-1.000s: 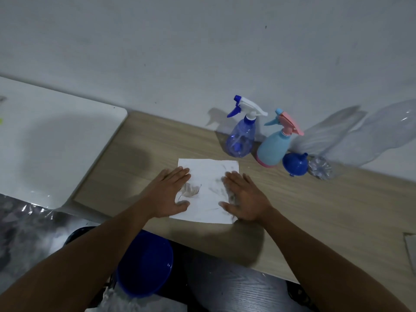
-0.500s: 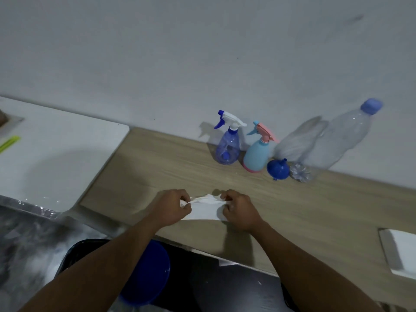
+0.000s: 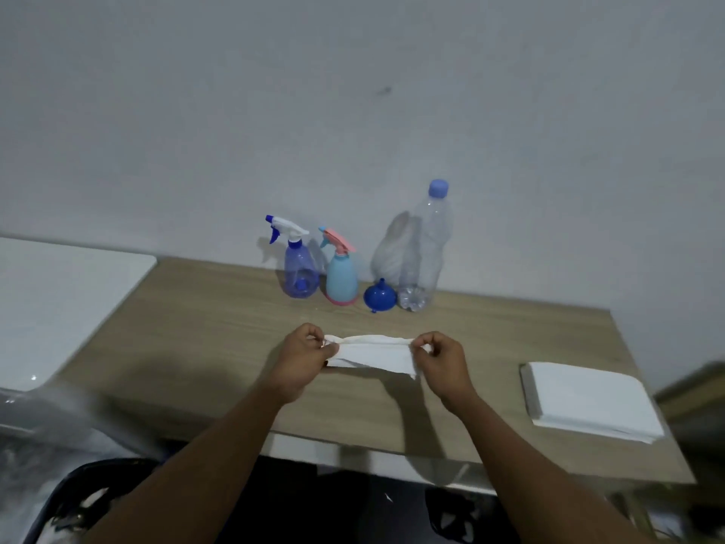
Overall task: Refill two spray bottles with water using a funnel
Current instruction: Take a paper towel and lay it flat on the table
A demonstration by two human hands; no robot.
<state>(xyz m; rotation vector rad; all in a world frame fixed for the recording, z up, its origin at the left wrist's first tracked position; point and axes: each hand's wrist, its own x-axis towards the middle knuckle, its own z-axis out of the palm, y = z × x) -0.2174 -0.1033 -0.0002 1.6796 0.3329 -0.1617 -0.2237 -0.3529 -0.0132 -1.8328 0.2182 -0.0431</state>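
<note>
Both my hands pinch a paper towel (image 3: 372,354) above the worktop (image 3: 204,327).

At the wall: water bottle (image 3: 425,249), purple spray bottle (image 3: 299,268), blue spray bottle (image 3: 341,276), funnel (image 3: 379,295). Left hand (image 3: 304,357) and right hand (image 3: 441,359) clamp the towel's ends.

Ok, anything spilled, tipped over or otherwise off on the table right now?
No spill visible. Both spray bottles and the clear water bottle stand upright, heads and cap on. The blue funnel sits wide end down between them, unused. Both hands pinch a paper towel, creased and partly folded.
</note>
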